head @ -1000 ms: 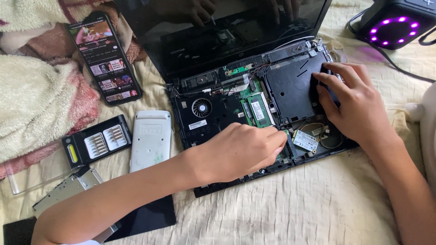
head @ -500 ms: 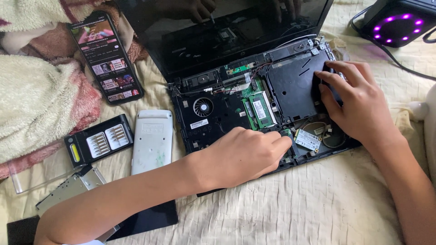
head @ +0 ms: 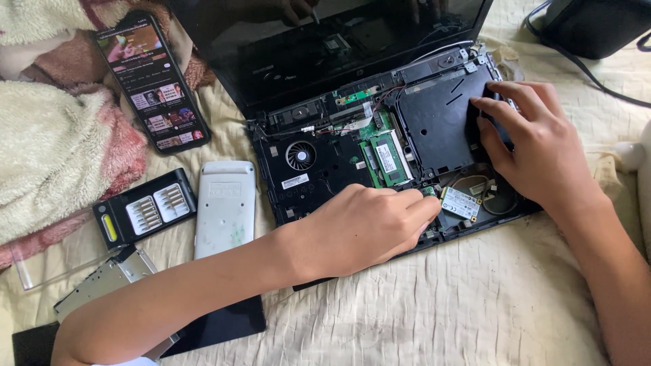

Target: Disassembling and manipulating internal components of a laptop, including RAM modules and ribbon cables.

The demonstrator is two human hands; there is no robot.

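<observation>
White-labelled card (head: 462, 202) beside pinching left hand (head: 366, 227) (contents hidden), right hand (head: 536, 146) spread on laptop (head: 325, 166)

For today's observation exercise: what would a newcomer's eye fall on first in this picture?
First, the opened laptop at the centre of the bed sheet, its fan and green circuit board bare. The left hand pinches at the board's lower edge, while the right hand presses the black panel at right. At upper left, a lit phone lies on a blanket.
</observation>
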